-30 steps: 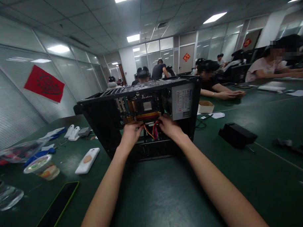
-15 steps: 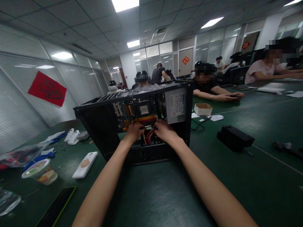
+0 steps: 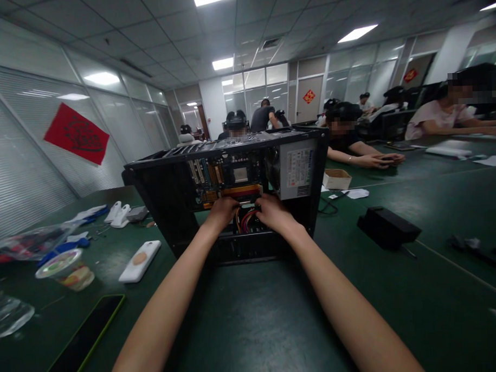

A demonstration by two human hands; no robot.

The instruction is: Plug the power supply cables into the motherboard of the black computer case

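A black computer case point(image 3: 161, 202) stands in front of me with its side open. Its motherboard point(image 3: 240, 174) is visible at the back, beside a silver power supply point(image 3: 295, 173) at the upper right. My left hand point(image 3: 223, 212) reaches inside below the motherboard, fingers closed at the left of a narrow light-coloured edge. At the other end of that edge, my right hand point(image 3: 273, 211) also has its fingers pinched. What they grip is too small and shadowed to name. Red and yellow cables point(image 3: 246, 221) hang just below, between the hands.
On the green table point(image 3: 253, 321) at left lie a phone point(image 3: 84, 338), a white case-like object point(image 3: 140, 262) and a plastic cup point(image 3: 67, 270). To the right are a black box-shaped part point(image 3: 388, 227) and a small carton point(image 3: 337, 179). Several people sit beyond.
The camera view has shifted slightly, so the case and hands appear a little farther right. Both hands keep the same pose at the same place inside the case.
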